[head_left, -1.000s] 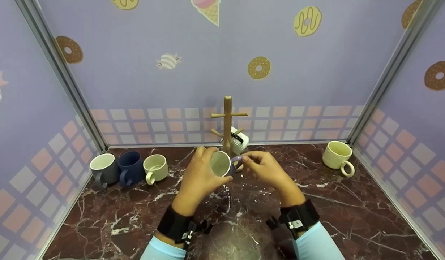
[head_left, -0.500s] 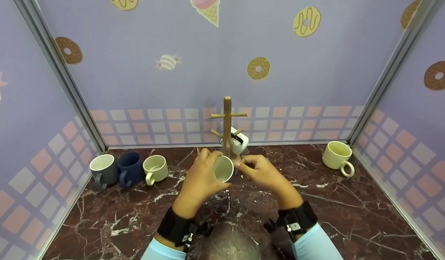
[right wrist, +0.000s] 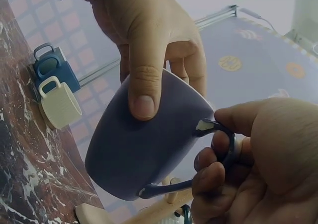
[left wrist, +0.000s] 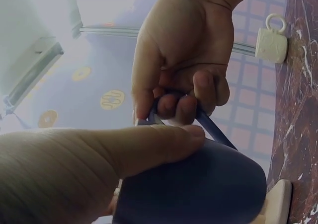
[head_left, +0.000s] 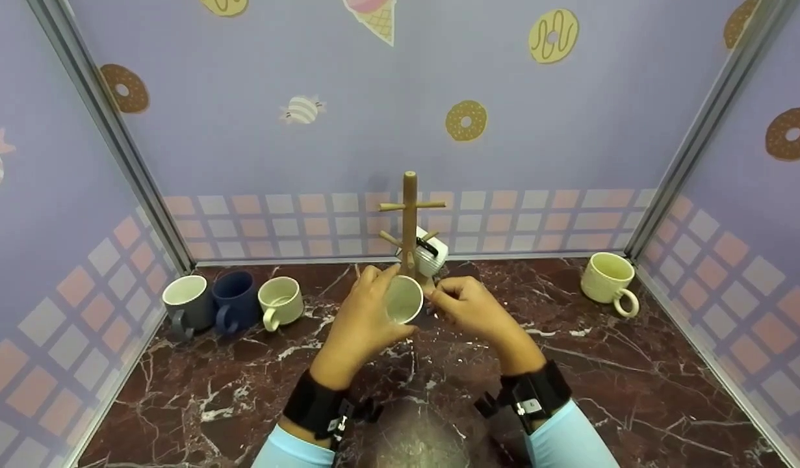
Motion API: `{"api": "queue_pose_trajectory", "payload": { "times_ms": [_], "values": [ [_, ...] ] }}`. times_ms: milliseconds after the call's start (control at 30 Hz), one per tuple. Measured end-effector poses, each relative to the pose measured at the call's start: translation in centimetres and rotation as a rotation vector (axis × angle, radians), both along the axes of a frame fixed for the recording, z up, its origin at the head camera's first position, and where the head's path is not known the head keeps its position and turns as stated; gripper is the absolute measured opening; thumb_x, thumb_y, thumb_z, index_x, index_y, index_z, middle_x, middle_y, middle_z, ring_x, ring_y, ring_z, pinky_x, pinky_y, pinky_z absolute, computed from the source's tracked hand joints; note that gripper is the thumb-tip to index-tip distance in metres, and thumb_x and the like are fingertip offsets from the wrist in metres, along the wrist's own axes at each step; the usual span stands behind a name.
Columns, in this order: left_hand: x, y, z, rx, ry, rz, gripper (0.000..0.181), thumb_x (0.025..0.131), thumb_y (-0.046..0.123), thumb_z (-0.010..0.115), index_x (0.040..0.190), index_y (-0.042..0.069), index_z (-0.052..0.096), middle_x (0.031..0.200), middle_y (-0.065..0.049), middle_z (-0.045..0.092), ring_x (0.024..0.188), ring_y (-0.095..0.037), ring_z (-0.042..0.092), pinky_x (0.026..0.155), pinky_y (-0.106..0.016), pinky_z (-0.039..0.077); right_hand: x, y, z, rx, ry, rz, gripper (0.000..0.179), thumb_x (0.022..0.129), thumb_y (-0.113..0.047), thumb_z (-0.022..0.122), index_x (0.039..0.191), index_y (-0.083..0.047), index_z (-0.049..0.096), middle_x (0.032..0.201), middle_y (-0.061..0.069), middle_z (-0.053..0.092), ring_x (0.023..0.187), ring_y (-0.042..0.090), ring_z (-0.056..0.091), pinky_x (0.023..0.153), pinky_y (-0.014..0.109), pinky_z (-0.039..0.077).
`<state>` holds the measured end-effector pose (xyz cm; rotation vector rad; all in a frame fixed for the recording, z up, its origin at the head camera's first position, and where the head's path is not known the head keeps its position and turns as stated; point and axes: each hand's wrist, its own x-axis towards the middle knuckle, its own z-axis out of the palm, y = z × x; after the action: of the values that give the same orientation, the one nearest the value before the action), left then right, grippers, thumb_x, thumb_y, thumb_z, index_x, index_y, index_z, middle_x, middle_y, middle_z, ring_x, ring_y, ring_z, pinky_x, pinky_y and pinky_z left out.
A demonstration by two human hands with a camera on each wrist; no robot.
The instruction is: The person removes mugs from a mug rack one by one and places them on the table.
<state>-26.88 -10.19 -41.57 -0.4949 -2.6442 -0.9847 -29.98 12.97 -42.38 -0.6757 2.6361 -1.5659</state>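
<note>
A purple-blue mug [right wrist: 139, 139] with a pale inside is held tilted above the table, its mouth towards the head camera. My left hand [head_left: 357, 315] grips its body, thumb on one side and fingers round the other. My right hand [head_left: 471, 305] pinches the mug's handle [right wrist: 229, 149] between thumb and curled fingers. Pale bare patches show at both ends of the handle, where it meets the body; whether it is firmly joined I cannot tell. Just behind the hands stands a wooden mug tree [head_left: 409, 221]. A white ribbed mug [head_left: 433, 260] with a black handle is at its lower right peg.
Along the left stand a grey mug [head_left: 187, 302], a navy mug [head_left: 236, 300] and a cream mug [head_left: 280, 302]. A pale yellow mug [head_left: 606, 278] is at the back right. Patterned walls [head_left: 400, 149] enclose the dark red marbled table [head_left: 244, 403] on three sides.
The mug has turned in the left hand and shifted slightly right, so its handle is mostly hidden from the head view. The right hand has moved a little left, closer to the mug.
</note>
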Motion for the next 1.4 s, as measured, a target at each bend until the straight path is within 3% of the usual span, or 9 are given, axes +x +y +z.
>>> {"api": "queue_pose_trajectory", "payload": {
  "times_ms": [133, 333, 600, 733, 867, 1000, 1167, 1400],
  "values": [
    [-0.2, 0.0, 0.0, 0.059, -0.009, -0.010, 0.123, 0.070, 0.030, 0.110, 0.173, 0.008, 0.046, 0.153, -0.021, 0.062, 0.129, -0.042, 0.071, 0.106, -0.060, 0.066, -0.3, 0.4, 0.2, -0.056, -0.014, -0.037, 0.048, 0.114, -0.027, 0.067, 0.082, 0.008, 0.068, 0.061, -0.008, 0.057, 0.056, 0.009, 0.050, 0.052, 0.020, 0.040],
    [-0.5, 0.2, -0.2, 0.099, 0.033, -0.012, 0.113, 0.078, 0.032, 0.106, 0.171, 0.004, 0.048, 0.158, -0.023, 0.063, 0.139, -0.045, 0.068, 0.119, -0.064, 0.058, -0.9, 1.5, 0.4, -0.196, -0.082, -0.166, 0.045, 0.113, -0.024, 0.066, 0.078, 0.004, 0.064, 0.059, -0.005, 0.058, 0.053, 0.011, 0.052, 0.049, 0.022, 0.045],
    [-0.3, 0.8, -0.5, -0.022, 0.048, -0.030, 0.089, 0.099, 0.043, 0.088, 0.169, 0.005, 0.051, 0.171, -0.017, 0.055, 0.159, -0.043, 0.053, 0.132, -0.065, 0.045, -1.8, 4.0, 0.8, -0.423, -0.114, -0.292, 0.045, 0.115, -0.016, 0.063, 0.072, -0.005, 0.064, 0.064, -0.002, 0.058, 0.056, 0.010, 0.052, 0.051, 0.021, 0.046],
    [0.0, 1.5, -0.9, -0.054, -0.017, -0.057, 0.087, 0.104, 0.049, 0.079, 0.174, 0.009, 0.045, 0.182, -0.015, 0.043, 0.168, -0.042, 0.042, 0.136, -0.067, 0.038, -2.4, 5.5, 0.7, -0.521, -0.152, -0.358, 0.046, 0.116, -0.016, 0.060, 0.070, -0.012, 0.063, 0.065, -0.004, 0.057, 0.055, 0.008, 0.050, 0.049, 0.018, 0.042],
    [0.4, 2.5, -1.7, -0.101, -0.114, -0.112, 0.089, 0.106, 0.052, 0.073, 0.178, 0.014, 0.037, 0.188, -0.008, 0.030, 0.175, -0.037, 0.030, 0.139, -0.066, 0.032, -3.2, 7.3, 0.1, -0.576, -0.162, -0.441, 0.047, 0.116, -0.017, 0.062, 0.070, -0.010, 0.063, 0.067, -0.003, 0.059, 0.053, 0.008, 0.051, 0.048, 0.018, 0.042],
    [0.6, 3.5, -2.7, -0.190, -0.121, -0.162, 0.086, 0.109, 0.054, 0.068, 0.178, 0.013, 0.036, 0.189, -0.004, 0.026, 0.177, -0.032, 0.024, 0.142, -0.058, 0.028, -4.0, 9.6, -1.0, -0.557, -0.174, -0.540, 0.047, 0.116, -0.021, 0.065, 0.070, -0.011, 0.064, 0.067, -0.004, 0.059, 0.053, 0.007, 0.052, 0.051, 0.019, 0.045],
    [1.0, 4.8, -3.6, -0.279, -0.104, -0.212, 0.085, 0.109, 0.056, 0.065, 0.176, 0.012, 0.039, 0.189, -0.004, 0.028, 0.177, -0.029, 0.026, 0.144, -0.052, 0.023, -4.5, 12.8, -2.5, -0.554, -0.220, -0.639, 0.046, 0.117, -0.028, 0.064, 0.073, -0.016, 0.066, 0.067, -0.008, 0.058, 0.054, 0.005, 0.054, 0.053, 0.021, 0.047],
    [1.9, 6.7, -4.9, -0.320, -0.114, -0.278, 0.080, 0.109, 0.054, 0.066, 0.174, 0.013, 0.045, 0.186, -0.003, 0.036, 0.175, -0.028, 0.033, 0.144, -0.051, 0.025, -4.5, 16.4, -4.3, -0.660, -0.269, -0.690, 0.038, 0.119, -0.028, 0.058, 0.084, -0.015, 0.065, 0.069, -0.010, 0.058, 0.056, 0.002, 0.053, 0.053, 0.016, 0.046]
  ]
}}
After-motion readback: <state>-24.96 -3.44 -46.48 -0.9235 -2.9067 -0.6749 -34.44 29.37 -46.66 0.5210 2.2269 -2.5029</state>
